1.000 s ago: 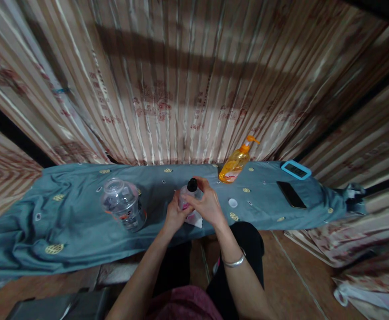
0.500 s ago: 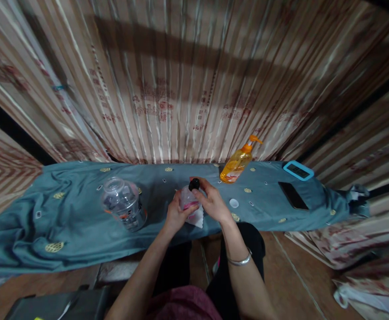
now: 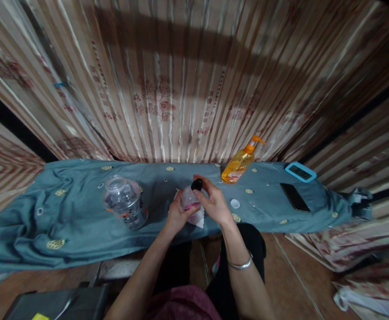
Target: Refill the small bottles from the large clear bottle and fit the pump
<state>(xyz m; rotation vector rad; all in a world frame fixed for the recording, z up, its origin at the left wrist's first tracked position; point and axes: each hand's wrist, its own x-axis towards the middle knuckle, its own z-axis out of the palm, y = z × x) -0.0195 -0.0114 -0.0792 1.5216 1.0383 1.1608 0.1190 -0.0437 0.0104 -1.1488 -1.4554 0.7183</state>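
Note:
My left hand (image 3: 177, 215) grips a small clear bottle (image 3: 189, 199) with pink at its base, held just above the blue-grey cloth (image 3: 74, 222). My right hand (image 3: 214, 202) is closed over the bottle's black cap (image 3: 196, 184) at the top. A white folded tissue (image 3: 199, 218) lies under the bottle. A silver bangle sits on my right wrist.
A large clear plastic jar (image 3: 125, 208) stands to the left. An orange pump bottle (image 3: 240, 162) stands at the back, a small white cap (image 3: 234, 203) lies near my right hand. A black phone (image 3: 293, 197) and a teal-framed device (image 3: 300, 171) lie at the right. A striped curtain hangs behind.
The black cap has tilted to the right atop the bottle under my right fingers. Both hands stay at the same spot; the view has shifted slightly.

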